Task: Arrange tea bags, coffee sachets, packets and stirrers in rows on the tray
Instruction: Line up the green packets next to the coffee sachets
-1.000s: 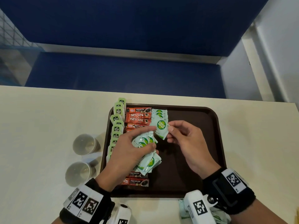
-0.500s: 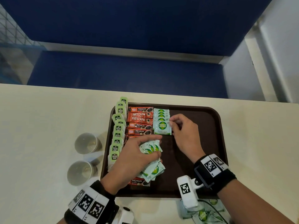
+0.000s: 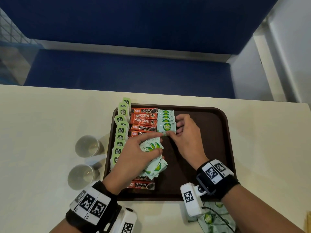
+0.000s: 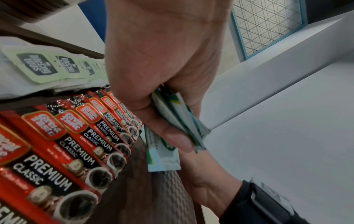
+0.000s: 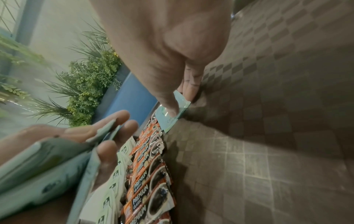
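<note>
A brown tray (image 3: 202, 148) holds a column of green tea bags (image 3: 121, 130) along its left rim. Beside them lie a column of red coffee sachets (image 3: 143, 121) and a short overlapping row of pale green sugar packets (image 3: 165, 115). My right hand (image 3: 174, 130) pinches the nearest packet of that row (image 3: 166, 127) by its right edge; thumb and fingers also pinch this packet (image 5: 168, 119) in the right wrist view. My left hand (image 3: 158, 142) grips a fanned bunch of the same packets (image 3: 149, 147) just above the tray and over the sachets. The bunch (image 4: 178, 115) sits between thumb and fingers.
Two paper cups (image 3: 86, 146) (image 3: 80, 176) stand on the cream table left of the tray. More green packets (image 3: 212, 217) lie at the table's front edge under my right wrist. A blue bench (image 3: 117, 73) runs behind the table.
My right hand took one packet from beside the left hand's bunch, carried it back to the row and laid it at the near end. The left hand barely moved.
</note>
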`<state>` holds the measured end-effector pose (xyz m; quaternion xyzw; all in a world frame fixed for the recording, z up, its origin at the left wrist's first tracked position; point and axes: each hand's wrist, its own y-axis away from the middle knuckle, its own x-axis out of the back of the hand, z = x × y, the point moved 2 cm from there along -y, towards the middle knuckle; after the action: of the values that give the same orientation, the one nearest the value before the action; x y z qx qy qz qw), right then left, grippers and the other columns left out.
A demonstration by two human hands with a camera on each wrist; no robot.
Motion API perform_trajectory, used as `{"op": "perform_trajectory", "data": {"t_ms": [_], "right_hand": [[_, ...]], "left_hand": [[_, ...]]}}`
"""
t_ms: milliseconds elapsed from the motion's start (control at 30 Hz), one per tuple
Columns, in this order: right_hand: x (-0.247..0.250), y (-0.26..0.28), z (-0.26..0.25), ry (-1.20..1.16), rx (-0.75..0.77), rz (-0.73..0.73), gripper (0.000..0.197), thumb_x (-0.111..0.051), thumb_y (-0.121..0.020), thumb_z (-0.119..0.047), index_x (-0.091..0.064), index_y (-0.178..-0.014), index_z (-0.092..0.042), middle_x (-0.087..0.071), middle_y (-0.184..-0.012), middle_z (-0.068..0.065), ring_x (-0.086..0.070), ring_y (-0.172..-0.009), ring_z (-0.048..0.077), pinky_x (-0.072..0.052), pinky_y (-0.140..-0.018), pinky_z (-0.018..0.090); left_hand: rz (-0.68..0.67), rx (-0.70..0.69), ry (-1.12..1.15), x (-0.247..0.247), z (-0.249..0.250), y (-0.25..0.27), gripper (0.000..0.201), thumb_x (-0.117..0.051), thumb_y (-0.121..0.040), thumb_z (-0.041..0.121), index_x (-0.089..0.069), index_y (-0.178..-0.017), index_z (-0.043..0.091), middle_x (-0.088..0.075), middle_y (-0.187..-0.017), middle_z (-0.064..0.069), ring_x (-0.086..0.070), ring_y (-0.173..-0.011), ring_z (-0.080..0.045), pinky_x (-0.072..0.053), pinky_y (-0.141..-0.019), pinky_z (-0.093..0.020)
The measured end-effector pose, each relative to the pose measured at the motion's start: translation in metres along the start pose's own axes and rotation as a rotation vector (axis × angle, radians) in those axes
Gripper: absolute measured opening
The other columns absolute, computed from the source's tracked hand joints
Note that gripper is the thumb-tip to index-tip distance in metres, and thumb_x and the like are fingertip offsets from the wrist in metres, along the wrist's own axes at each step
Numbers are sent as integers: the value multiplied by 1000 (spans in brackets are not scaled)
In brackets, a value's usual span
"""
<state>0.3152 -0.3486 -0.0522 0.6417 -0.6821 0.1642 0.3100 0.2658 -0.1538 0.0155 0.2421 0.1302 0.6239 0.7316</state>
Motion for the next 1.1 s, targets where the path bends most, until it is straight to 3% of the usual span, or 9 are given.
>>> {"op": "perform_trajectory", "data": {"t_ms": [67,133,300,467,633,967,1100], "right_hand": [[-1,-1,0,-12,5,-3,53,-91,-84,-21,-55,-121,-29,-62,-106,-5,-61,-78,3,-53,-72,17],[-2,-1,1,-8,10,-4,52,-91,-84,-21,-55,-122,-28,-63,-106,-4,-62,-80,4,-55,-74,20],[-1,-1,1,-5,18,0,51,-90,-86,-21,-56,-123,-26,-63,-106,-5,-61,-80,2,-51,-72,14],[-2,0,1,-6,24,4,51,-90,-86,-21,-55,-123,-27,-64,-108,-5,-63,-81,3,-57,-76,22],[-3,2,1,-5,28,11,52,-90,-85,-21,-55,-122,-29,-63,-106,-8,-63,-80,3,-58,-76,26],[-2,2,-2,9,18,8,50,-90,-86,-23,-55,-120,-30,-62,-107,-8,-62,-78,0,-53,-71,17],[4,4,-7,23,-9,32,47,-88,-88,-29,-55,-122,-28,-57,-115,-7,-59,-82,2,-52,-74,16]], "left_hand": [[46,-19,32,1,2,-1,43,-82,-92,10,-78,-120,43,-84,-97,0,-81,-77,-32,-66,-75,-54],[98,-42,62,2,4,-3,43,-82,-92,9,-78,-122,41,-84,-104,5,-81,-89,-38,-64,-82,-64],[176,-64,124,7,7,-8,45,-82,-92,4,-79,-124,35,-83,-105,12,-82,-92,-23,-66,-88,-56],[186,-61,154,9,5,-10,45,-82,-92,3,-79,-126,32,-84,-106,7,-82,-96,-29,-64,-89,-62],[191,-61,151,9,3,-11,45,-83,-92,4,-78,-126,34,-82,-110,13,-82,-95,-20,-65,-90,-60],[188,-58,142,10,5,-10,44,-82,-92,5,-78,-125,34,-81,-103,23,-82,-92,-13,-67,-87,-51],[192,-79,164,8,4,-14,43,-83,-92,7,-79,-124,35,-81,-110,19,-82,-98,-17,-66,-91,-54]]}}
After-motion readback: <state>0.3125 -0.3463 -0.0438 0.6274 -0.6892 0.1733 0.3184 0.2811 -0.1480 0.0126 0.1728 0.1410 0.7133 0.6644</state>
